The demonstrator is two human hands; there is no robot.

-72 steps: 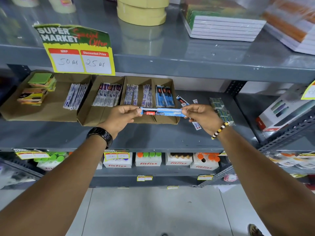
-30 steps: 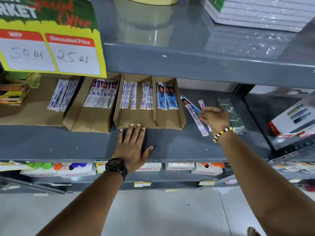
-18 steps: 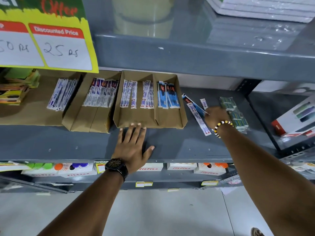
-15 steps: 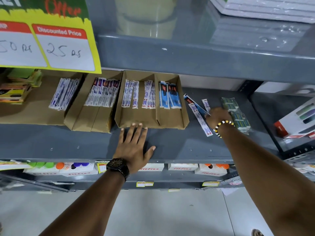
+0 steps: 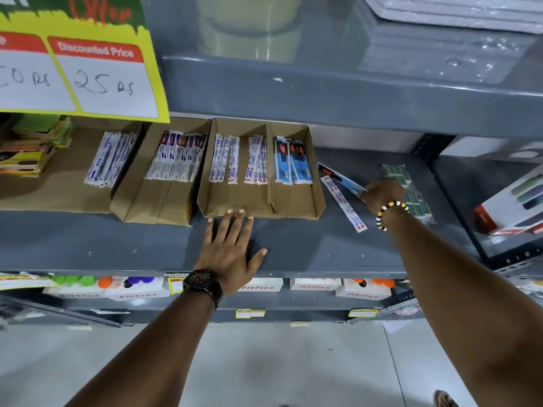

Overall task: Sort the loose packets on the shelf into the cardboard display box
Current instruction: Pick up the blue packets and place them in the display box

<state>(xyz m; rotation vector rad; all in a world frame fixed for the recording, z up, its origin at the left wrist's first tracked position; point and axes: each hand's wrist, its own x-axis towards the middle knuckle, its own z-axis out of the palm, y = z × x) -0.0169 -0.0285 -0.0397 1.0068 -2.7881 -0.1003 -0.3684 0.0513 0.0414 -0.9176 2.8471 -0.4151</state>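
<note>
The cardboard display box [image 5: 321, 198] sits on the grey shelf, with white packets [image 5: 226, 161] in its left compartment and blue packets [image 5: 292, 164] in its right. My left hand [image 5: 230, 251] lies flat on the shelf, fingers apart, fingertips touching the box's front rim. To the right of the box lie a loose blue packet [image 5: 338, 177] and a loose white packet [image 5: 345, 205]. My right hand [image 5: 382, 193] is curled over the near end of the blue packet. Its fingertips are hidden behind its back.
A second cardboard box [image 5: 158, 202] with packets stands left of the display box, beside a flat tray [image 5: 58, 189] with white packets and sticky notes [image 5: 26, 151]. Green packs [image 5: 412, 192] lie just right of my right hand. The upper shelf edge [image 5: 323, 95] and price sign [image 5: 82, 74] hang overhead.
Both hands let go of the blue packet they held. My left hand came down flat on the shelf. My right hand reached over the loose packets and curled its fingers there.
</note>
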